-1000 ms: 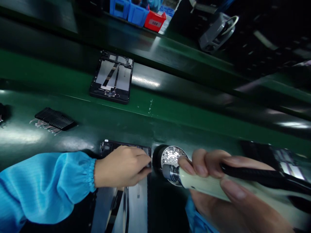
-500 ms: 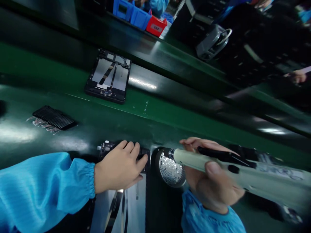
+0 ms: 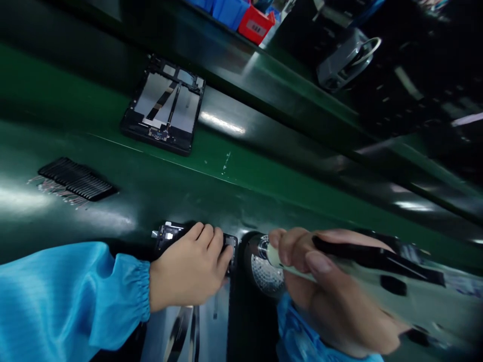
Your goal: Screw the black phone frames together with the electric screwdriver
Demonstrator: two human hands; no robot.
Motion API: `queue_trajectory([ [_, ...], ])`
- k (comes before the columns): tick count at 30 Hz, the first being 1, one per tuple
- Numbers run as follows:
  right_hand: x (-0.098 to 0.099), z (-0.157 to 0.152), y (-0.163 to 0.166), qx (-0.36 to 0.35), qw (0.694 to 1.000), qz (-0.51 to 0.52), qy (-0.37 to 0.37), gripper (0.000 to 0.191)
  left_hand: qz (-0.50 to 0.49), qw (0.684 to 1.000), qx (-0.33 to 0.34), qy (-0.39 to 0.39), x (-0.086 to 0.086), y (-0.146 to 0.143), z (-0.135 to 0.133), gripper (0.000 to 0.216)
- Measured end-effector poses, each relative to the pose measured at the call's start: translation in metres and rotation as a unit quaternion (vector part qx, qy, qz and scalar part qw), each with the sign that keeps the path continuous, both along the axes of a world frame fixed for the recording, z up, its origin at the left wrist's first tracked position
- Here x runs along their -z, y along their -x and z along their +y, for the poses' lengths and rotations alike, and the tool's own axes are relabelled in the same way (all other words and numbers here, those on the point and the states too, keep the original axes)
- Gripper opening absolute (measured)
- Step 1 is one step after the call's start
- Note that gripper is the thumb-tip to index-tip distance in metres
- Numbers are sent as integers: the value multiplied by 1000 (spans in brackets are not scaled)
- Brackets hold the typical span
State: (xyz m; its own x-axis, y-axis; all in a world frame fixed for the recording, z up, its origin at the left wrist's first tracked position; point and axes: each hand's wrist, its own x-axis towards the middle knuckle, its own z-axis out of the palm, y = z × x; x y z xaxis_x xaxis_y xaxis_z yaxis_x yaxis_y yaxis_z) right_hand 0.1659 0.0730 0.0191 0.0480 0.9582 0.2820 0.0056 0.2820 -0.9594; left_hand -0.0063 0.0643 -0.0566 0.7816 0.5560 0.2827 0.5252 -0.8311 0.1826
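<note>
My right hand [image 3: 332,281] is wrapped round a pale green electric screwdriver [image 3: 407,296] with a black lever. The screwdriver's tip end points left, above a round metal dish [image 3: 266,274] with a speckled, shiny surface; its very tip is hard to make out. My left hand [image 3: 192,266] lies over the upper part of an opened tablet [image 3: 219,322], fingers bent and closed over its top edge. Flat ribbon cables run down the tablet's grey inside. My left hand and sleeve hide part of the frame.
Another opened tablet [image 3: 164,108] lies on the green ledge beyond. A row of thin black parts with wires [image 3: 77,178] is at left. Red [image 3: 256,25] and blue bins [image 3: 230,12] stand at the back, and a grey device with a handle [image 3: 345,60] at back right.
My right hand has closed its fingers further forward round the screwdriver, whose body now sits lower right. My left hand stays on the tablet. The view has shifted slightly.
</note>
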Motion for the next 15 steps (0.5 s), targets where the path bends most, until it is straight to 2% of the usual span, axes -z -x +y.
queue_trajectory([
  [8,6,-2,2,8,998,-24,51,22,-12,1000,0,13,-1,-1,0,48],
  [15,11,-3,2,46,997,-23,58,21,-19,1000,3,4,-3,-1,1,46],
])
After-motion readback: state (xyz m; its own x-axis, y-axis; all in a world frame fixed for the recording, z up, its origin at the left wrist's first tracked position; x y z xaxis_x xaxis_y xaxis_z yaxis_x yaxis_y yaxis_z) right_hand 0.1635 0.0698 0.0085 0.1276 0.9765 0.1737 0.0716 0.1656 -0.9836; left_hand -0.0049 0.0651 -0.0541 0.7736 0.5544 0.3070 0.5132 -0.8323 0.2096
